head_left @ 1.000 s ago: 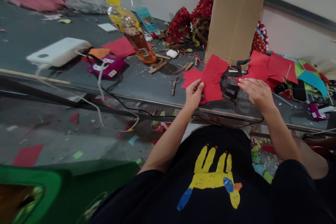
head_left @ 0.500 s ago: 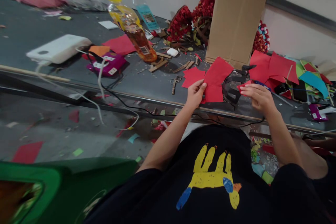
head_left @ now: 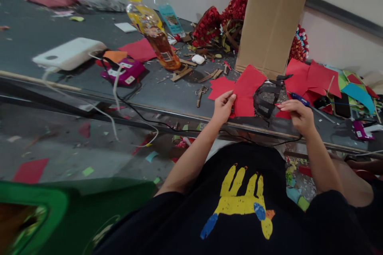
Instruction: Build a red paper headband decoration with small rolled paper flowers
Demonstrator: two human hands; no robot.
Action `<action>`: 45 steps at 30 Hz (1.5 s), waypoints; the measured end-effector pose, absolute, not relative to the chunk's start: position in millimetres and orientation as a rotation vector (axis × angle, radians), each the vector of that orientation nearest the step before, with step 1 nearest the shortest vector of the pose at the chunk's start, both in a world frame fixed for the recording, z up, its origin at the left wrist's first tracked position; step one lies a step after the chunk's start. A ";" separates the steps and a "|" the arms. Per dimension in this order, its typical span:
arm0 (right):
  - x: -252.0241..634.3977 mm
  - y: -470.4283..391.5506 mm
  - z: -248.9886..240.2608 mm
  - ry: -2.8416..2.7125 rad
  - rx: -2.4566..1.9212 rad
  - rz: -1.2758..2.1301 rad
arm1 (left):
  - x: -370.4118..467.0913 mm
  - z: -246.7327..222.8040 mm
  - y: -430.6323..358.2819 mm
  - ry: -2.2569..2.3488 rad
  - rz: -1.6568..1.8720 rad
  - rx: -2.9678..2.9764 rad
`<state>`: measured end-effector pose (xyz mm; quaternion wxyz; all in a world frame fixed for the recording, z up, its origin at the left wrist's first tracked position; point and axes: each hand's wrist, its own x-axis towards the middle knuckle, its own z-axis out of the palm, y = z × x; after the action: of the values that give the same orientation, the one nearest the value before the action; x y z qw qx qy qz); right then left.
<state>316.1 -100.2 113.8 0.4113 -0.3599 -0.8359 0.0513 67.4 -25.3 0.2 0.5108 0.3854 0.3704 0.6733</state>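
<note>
My left hand (head_left: pixel 224 107) pinches the lower left edge of a red paper sheet (head_left: pixel 248 85) by the table's front edge. Another jagged red paper piece (head_left: pixel 220 87) lies just beyond it. To the right, my right hand (head_left: pixel 297 113) has its fingers pressed together, a bit of red paper (head_left: pixel 278 105) showing at the tips. Below those fingers a red scrap (head_left: pixel 283 115) shows, partly covered by the hand. Between both hands is a dark, cut-out looking shape (head_left: pixel 265 99), touching the sheet's right side. A blue pen-like tool (head_left: pixel 299 99) lies behind my right hand.
Behind stand a tall cardboard piece (head_left: pixel 275 20), a yellow-capped bottle (head_left: pixel 152 32) and a blue-capped bottle (head_left: pixel 169 14). A white power bank (head_left: pixel 68 53) and purple device (head_left: pixel 125 71) lie left, cables hanging over the edge. Colourful paper (head_left: pixel 357 91) is piled right; a green chair (head_left: pixel 119 199) stands below.
My right hand has moved slightly down and right, away from the dark shape. A red scrap now shows lower, beneath its fingers. My left hand stays on the sheet.
</note>
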 end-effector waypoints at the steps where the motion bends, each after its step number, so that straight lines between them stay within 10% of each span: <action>1: 318.7 -100.9 113.2 -2.037 -0.918 0.147 | 67.2 -0.1 -24.9 0.885 1.614 0.912; 20: 305.5 -100.4 125.5 -2.393 -0.843 -0.383 | 66.3 3.7 -27.8 0.820 1.628 0.928; 45: 308.8 -97.9 125.6 -2.401 -0.866 -0.265 | 65.8 -1.0 -25.4 0.844 1.618 0.955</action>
<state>308.8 -97.9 125.6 0.2838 -0.3235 -0.8972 -0.0990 65.8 -25.4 -1.0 0.5149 0.3976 0.3513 0.6734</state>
